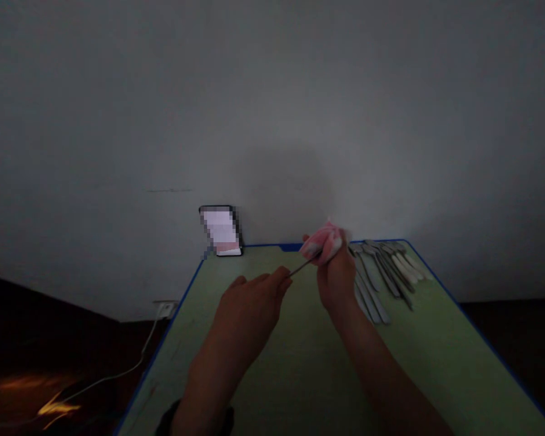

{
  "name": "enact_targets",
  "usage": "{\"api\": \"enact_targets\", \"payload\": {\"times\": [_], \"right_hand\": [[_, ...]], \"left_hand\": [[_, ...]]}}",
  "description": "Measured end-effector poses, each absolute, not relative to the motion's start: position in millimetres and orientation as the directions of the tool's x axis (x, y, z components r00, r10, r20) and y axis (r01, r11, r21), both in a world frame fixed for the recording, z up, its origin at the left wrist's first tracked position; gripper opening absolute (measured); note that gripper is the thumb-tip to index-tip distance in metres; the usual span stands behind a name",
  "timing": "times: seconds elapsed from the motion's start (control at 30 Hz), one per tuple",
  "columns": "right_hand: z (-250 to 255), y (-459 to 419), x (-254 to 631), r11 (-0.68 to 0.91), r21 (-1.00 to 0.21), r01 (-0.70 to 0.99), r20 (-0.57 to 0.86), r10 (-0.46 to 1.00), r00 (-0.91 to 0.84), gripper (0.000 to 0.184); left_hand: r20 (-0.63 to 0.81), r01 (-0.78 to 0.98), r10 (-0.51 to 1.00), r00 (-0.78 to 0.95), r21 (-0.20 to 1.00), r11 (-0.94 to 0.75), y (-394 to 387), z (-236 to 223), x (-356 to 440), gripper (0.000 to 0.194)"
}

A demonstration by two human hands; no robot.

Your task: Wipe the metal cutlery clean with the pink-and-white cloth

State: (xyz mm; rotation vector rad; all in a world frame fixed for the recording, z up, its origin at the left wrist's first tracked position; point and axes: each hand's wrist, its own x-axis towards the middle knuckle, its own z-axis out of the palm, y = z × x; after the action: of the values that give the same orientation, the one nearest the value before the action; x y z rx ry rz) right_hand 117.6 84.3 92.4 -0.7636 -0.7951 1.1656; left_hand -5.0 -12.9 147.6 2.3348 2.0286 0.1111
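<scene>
My left hand (257, 300) is closed around one end of a thin metal piece of cutlery (303, 266), held above the table. Its far end disappears into a pink and white cloth (329, 241), so I cannot tell whether it is a spoon, fork or knife. My right hand (338, 275) grips the cloth, which is bunched around that end. Just right of my right hand, several pieces of cutlery (384, 272) lie side by side on the table, some all metal and some with pale handles.
The pale green table (300, 363) has a blue edge and stands against a grey wall (281, 109). A phone (222, 230) with a lit screen leans at the back left corner. A white cable (138, 363) runs from a wall socket (166, 310) beside the table's left side.
</scene>
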Motion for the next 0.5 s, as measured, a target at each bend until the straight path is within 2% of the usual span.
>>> {"api": "enact_targets", "payload": {"times": [0.13, 0.23, 0.3, 0.43, 0.5], "right_hand": [[87.0, 70.5, 102.2, 0.176, -0.888, -0.424, 0.103, 0.976, 0.190, 0.049], [85.9, 64.9, 96.1, 0.141, -0.897, -0.419, 0.063, 0.979, 0.195, 0.047], [86.1, 63.4, 93.3, 0.120, -0.889, -0.442, 0.032, 0.979, 0.201, 0.043], [88.2, 65.9, 94.3, 0.101, -0.841, -0.531, -0.025, 0.974, 0.225, 0.039], [90.9, 69.9, 100.1, 0.108, -0.816, -0.568, -0.030, 0.973, 0.229, 0.038]], "left_hand": [[0.039, 0.994, 0.994, 0.106, -0.022, -0.105, -13.3, 145.4, -1.7, 0.029], [0.032, 0.993, 0.993, 0.110, -0.040, -0.109, -11.1, 143.9, 3.3, 0.029], [0.013, 0.994, 0.994, 0.107, 0.009, -0.107, -8.3, 141.9, 5.6, 0.031], [-0.033, 0.978, 0.996, 0.078, 0.198, -0.070, -6.3, 139.0, 1.0, 0.032], [-0.091, 0.971, 0.992, 0.087, 0.232, -0.064, -8.0, 139.9, -4.9, 0.035]]}}
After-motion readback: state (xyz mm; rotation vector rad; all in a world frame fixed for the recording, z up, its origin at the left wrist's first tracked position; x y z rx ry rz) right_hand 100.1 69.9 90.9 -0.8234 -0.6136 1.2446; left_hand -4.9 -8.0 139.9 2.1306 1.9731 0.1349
